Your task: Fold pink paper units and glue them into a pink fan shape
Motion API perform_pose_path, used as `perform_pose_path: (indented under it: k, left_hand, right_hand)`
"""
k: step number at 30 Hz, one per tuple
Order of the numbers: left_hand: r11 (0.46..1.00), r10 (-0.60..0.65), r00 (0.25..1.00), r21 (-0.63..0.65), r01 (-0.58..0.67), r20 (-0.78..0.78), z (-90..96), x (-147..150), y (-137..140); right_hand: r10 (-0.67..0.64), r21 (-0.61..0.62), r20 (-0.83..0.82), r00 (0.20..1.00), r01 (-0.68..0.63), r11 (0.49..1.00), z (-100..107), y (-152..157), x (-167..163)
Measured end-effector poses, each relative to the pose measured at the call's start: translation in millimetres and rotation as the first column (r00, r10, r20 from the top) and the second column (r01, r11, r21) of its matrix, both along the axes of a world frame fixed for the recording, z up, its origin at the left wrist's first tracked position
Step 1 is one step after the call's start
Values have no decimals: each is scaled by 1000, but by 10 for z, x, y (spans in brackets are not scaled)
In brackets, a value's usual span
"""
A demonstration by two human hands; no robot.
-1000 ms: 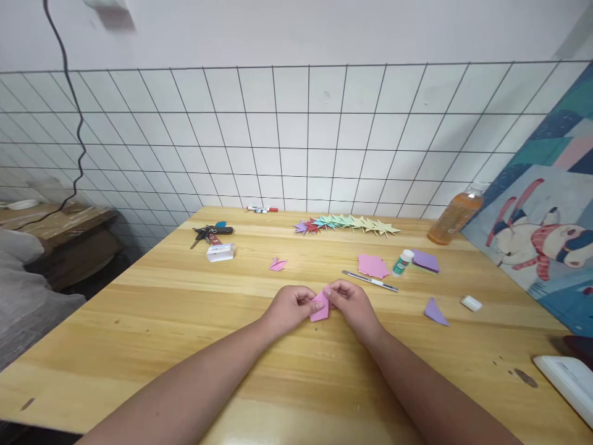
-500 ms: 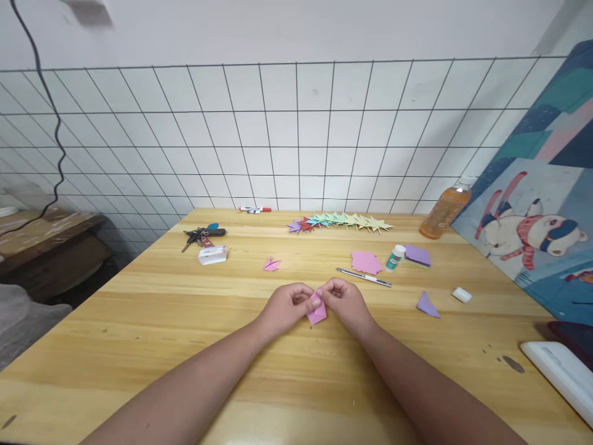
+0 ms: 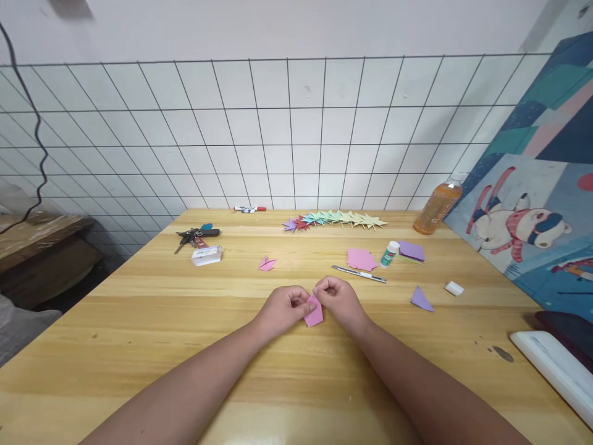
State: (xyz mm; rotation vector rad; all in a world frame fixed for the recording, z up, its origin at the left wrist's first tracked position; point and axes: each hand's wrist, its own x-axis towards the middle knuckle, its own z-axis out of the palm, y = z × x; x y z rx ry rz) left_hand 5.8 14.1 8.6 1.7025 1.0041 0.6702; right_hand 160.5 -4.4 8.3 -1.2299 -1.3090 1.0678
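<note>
A small folded piece of pink paper (image 3: 314, 316) is held just above the wooden table (image 3: 259, 383), between my two hands. My left hand (image 3: 288, 307) pinches its left side, thumb on top. At its upper edge, the thumb and fingertips of my right hand (image 3: 339, 301) are closed on the paper. The fingertips hide the paper's top corner. Beyond my hands lie a folded pink paper piece (image 3: 267, 264), a utility knife (image 3: 359, 274) and a stack of pink paper (image 3: 362, 259).
A glue stick (image 3: 390, 254), purple paper stack (image 3: 411, 251), purple triangle (image 3: 421, 299) and eraser (image 3: 454, 288) lie to the right. Behind are a row of colourful folded papers (image 3: 333, 217), markers (image 3: 250, 209) and a bottle (image 3: 437, 207). Keys (image 3: 197, 235) and a small box (image 3: 206, 255) are left.
My left thumb has slid slightly and the pink paper shows a flatter face, with my right fingers closer to its top corner. The whole view has shifted slightly.
</note>
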Motion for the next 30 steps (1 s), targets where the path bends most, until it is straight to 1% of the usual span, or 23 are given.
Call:
perform_pose_path:
  k: [4,8,12,16,22,25,28,30]
  left_hand:
    - [1000,-15,999,12,15,-38,-8,3,0]
    - [999,-37,999,-3,37,-39,-3,6,11]
    - [997,-72,997,-19,72,-26,5,6,14]
    - [998,-40,999,-39,39,-11,-3,8,14]
    - [999,-4,1000,-42,5,27,-17,3,28]
    - [1000,-9,1000,-27,9,6,-40,-8,21]
    - [997,-77,996,-34,76,-44,-60,-12,-4]
    - [995,-94,994,-46,92,-47,-58,-7,-13]
  right_hand:
    - [1,-26,-9,1000,-2,1000,11,-3,-18]
    - [-8,-59,-15,1000,7,998,15,-2,-32]
    - [0,-61,-25,1000,-2,998,1,2,-32]
    - [1,-64,-36,999,-3,998,16,-6,-17]
    - [42,-66,-101,994,-49,997,72,-21,2]
    - [13,-73,-96,995,-20,997,58,-1,31]
    - [-55,-99,-140,989,42,994,23,34,83]
    - [-80,-113,-164,983,62,992,7,50,116]
